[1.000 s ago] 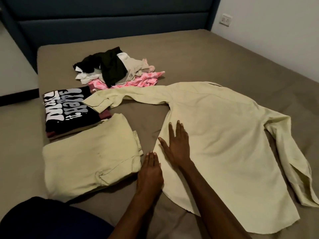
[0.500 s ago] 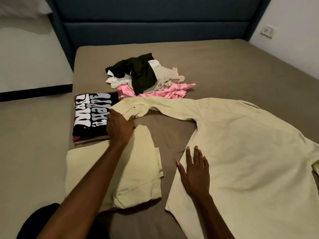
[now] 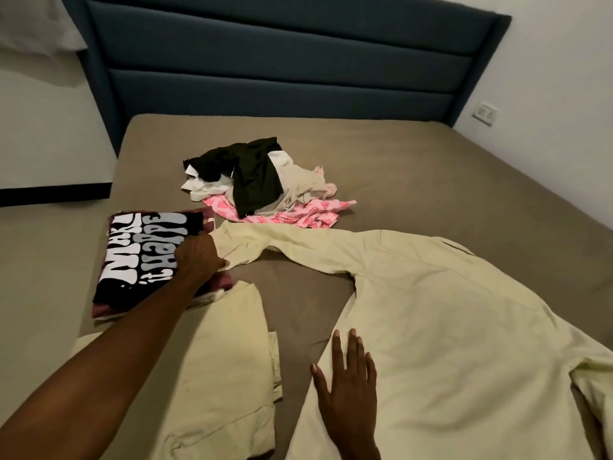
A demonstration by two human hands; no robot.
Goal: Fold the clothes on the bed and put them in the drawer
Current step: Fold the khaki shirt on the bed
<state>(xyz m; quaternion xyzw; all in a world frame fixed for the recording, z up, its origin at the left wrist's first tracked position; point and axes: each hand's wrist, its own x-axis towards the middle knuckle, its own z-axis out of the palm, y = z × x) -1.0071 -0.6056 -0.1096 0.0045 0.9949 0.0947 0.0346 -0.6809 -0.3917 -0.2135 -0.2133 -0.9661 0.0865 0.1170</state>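
A pale yellow long-sleeved shirt (image 3: 441,330) lies spread flat on the bed, its left sleeve stretched toward the folded stack. My left hand (image 3: 199,257) reaches out and grips the cuff of that sleeve (image 3: 237,249) beside the black printed T-shirt (image 3: 146,257). My right hand (image 3: 348,383) lies flat with straight fingers on the shirt's near side edge. A folded pale yellow garment (image 3: 212,370) sits under my left forearm.
A loose pile of unfolded clothes (image 3: 262,184), black, beige, white and pink, lies toward the headboard (image 3: 282,68). The black T-shirt tops a folded stack with maroon cloth beneath. Brown sheet (image 3: 414,167) stretches right to the wall, which has a socket (image 3: 486,112).
My left hand left the shirt's near edge, reached forward over the folded yellow garment and took hold of the sleeve cuff. My right hand stayed flat on the shirt. My view shifted left.
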